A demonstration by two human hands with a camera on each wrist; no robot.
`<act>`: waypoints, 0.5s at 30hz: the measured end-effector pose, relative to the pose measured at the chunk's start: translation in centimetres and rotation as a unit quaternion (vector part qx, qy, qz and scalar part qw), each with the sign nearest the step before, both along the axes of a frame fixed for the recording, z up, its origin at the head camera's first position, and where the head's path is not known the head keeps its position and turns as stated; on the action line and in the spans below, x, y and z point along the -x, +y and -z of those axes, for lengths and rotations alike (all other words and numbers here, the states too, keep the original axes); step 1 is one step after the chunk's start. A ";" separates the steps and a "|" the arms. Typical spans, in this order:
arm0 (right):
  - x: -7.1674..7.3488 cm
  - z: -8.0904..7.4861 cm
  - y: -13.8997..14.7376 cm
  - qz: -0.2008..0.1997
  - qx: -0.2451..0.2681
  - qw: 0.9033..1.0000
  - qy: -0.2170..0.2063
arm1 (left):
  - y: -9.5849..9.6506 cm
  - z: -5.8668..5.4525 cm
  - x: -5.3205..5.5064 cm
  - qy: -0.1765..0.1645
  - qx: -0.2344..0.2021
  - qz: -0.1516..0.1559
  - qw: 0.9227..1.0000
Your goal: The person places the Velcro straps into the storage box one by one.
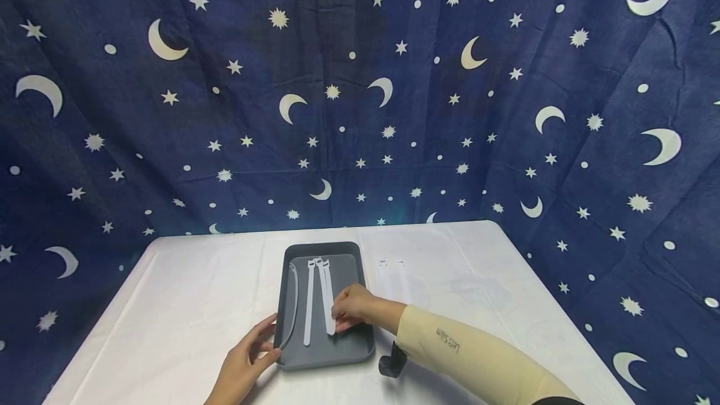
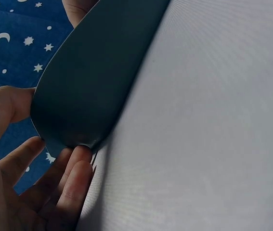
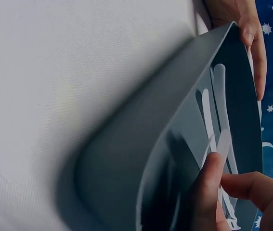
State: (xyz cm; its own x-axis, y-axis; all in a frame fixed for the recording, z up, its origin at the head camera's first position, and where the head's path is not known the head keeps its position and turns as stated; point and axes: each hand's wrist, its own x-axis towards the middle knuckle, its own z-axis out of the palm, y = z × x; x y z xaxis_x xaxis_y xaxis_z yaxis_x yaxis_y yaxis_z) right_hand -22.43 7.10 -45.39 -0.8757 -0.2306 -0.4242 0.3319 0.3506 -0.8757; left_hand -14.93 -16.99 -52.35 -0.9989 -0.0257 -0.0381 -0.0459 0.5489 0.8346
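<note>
A dark grey tray [image 1: 350,274] lies on the white-covered table. My left hand [image 1: 242,358] holds its near left corner, the thumb and fingers [image 2: 73,185] against the rim and outer wall. My right hand [image 1: 355,307] reaches inside, and its thumb and index finger pinch a white slotted-head strap [image 3: 225,144] near its near end. Beside that strap, at least one more overlaps it toward the heads. A separate white strap [image 1: 309,314] lies straight to the left. Along the tray's left wall a curved strap [image 1: 295,295] stands on edge.
Two pale slotted strap heads [image 1: 383,263] show faintly on the white table [image 1: 202,286], right of the tray. A black object [image 1: 392,364] sits below the right sleeve [image 1: 467,349]. Dark blue curtains [image 1: 360,80] with moons and stars hang behind and beside the table.
</note>
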 end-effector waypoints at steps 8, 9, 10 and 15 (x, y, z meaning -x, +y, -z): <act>-0.2 0.3 -0.3 -0.006 -0.002 1.000 0.007 | 0.1 0.1 0.1 0.002 0.000 -0.004 1.000; -0.3 0.3 -0.3 -0.006 -0.002 1.000 0.007 | 0.1 0.2 0.1 0.002 0.000 -0.003 1.000; -0.3 0.3 -0.4 -0.004 -0.002 1.000 0.007 | 0.1 0.2 0.1 0.000 -0.002 -0.005 1.000; -0.2 0.4 -0.5 0.001 0.004 1.000 0.009 | 0.1 0.1 0.1 -0.002 -0.002 -0.003 1.000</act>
State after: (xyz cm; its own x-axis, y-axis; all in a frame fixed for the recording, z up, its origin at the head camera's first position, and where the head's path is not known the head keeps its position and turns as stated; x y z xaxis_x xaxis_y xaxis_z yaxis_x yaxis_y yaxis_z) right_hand -22.19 6.56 -45.83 -0.8834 -0.2319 -0.4072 0.3176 0.3428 -0.8841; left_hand -15.05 -16.91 -52.45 -0.9986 -0.0315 -0.0428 -0.0530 0.5451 0.8367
